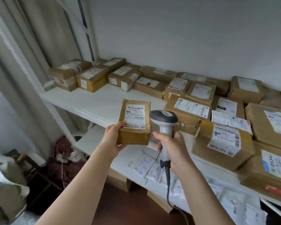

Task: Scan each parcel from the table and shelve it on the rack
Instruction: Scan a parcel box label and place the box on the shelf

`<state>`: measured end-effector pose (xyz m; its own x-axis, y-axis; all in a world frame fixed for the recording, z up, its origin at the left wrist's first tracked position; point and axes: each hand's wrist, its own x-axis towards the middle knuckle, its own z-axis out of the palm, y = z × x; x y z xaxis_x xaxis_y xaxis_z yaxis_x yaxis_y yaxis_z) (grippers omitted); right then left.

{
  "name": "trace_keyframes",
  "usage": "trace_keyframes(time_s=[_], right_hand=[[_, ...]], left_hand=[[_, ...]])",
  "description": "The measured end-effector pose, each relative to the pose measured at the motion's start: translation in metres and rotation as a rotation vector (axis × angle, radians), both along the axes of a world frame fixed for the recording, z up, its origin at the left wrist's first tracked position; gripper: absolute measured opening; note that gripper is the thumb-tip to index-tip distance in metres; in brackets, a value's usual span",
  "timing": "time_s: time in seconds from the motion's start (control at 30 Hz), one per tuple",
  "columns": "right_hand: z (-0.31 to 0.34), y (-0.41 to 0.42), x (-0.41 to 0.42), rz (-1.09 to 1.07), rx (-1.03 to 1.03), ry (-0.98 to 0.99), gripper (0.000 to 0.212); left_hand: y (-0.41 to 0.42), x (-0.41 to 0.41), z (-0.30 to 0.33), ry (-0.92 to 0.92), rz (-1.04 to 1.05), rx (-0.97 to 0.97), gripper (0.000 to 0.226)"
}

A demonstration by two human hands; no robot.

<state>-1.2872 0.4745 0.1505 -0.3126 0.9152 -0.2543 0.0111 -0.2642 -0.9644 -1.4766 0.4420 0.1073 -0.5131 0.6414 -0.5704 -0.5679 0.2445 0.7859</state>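
white shelving (94, 101) fills the view ahead of me, a rack set against a pale wall, its upper shelf lined at the back and crowded to the right with brown cardboard parcels, with curtains hanging on the left and a lower shelf (152, 166) holding flat white mailers

i have the parcel (134, 122) in my left hand (113, 140), held up in the air just in front of the shelf edge, not resting on anything. my thumb lies on the top face at its near left corner, touching the label's corner, and the other fingers wrap underneath where i cannot see them, so it is a clamp between thumb and hidden fingers

my right hand (172, 146) is closed in a fist around the grey handle of the scanner (165, 125), fingers curled tight together; whether one sits on the trigger i cannot tell. a cord trails down from the handle's base

what matters for the next move: the parcel lies just to the left of the scanner head, nearly touching it, and the head seems to point away from me toward the shelf rather than across at the label (135, 116). the parcel's long axis runs away from me, near end in my palm, far end tipped up toward the rack, label face upward with its barcodes running crosswise. i judge the scan needs the head turned onto that label, or the parcel swung in front of it. for shelving, the left hand is the nearer one, with bare shelf straight beyond the far end
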Motion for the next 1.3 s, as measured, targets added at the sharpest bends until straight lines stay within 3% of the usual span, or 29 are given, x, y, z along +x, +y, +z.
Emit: trace_keyframes(time_s=[0.3,0.4,0.5,0.63,0.83,1.03,1.13,1.2,1.27,1.3], right_hand=[[0.005,0.038,-0.044,-0.271,0.023,-0.027,0.015],[0.006,0.050,-0.050,-0.311,0.033,-0.041,0.014],[0.009,0.064,-0.054,-0.345,0.025,-0.035,0.013],[0.013,0.077,-0.056,-0.378,0.045,-0.043,0.013],[0.011,0.089,-0.055,-0.419,0.054,-0.028,0.013],[0.012,0.076,-0.050,-0.470,0.065,-0.012,0.014],[0.014,0.060,-0.050,-0.518,0.079,-0.028,0.016],[0.016,0.048,-0.050,-0.553,0.086,-0.031,0.016],[0.017,0.034,-0.049,-0.597,0.087,-0.020,0.015],[0.018,0.027,-0.047,-0.622,0.087,-0.012,0.016]], left_hand=[[0.101,-0.056,-0.002,0.125,-0.144,-0.033,0.032],[0.129,-0.054,-0.013,0.331,-0.249,-0.045,0.044],[0.148,-0.051,-0.024,0.422,-0.326,-0.096,0.058],[0.168,-0.042,-0.023,0.388,-0.324,-0.065,0.043],[0.185,-0.045,-0.028,0.384,-0.328,-0.052,0.036],[0.184,-0.048,-0.025,0.250,-0.372,0.032,0.033],[0.174,-0.044,-0.023,0.250,-0.389,0.034,0.046],[0.169,-0.041,-0.020,0.256,-0.381,0.002,0.066],[0.161,-0.036,-0.016,0.364,-0.341,-0.083,0.080],[0.157,-0.031,-0.011,0.441,-0.291,-0.127,0.074]])
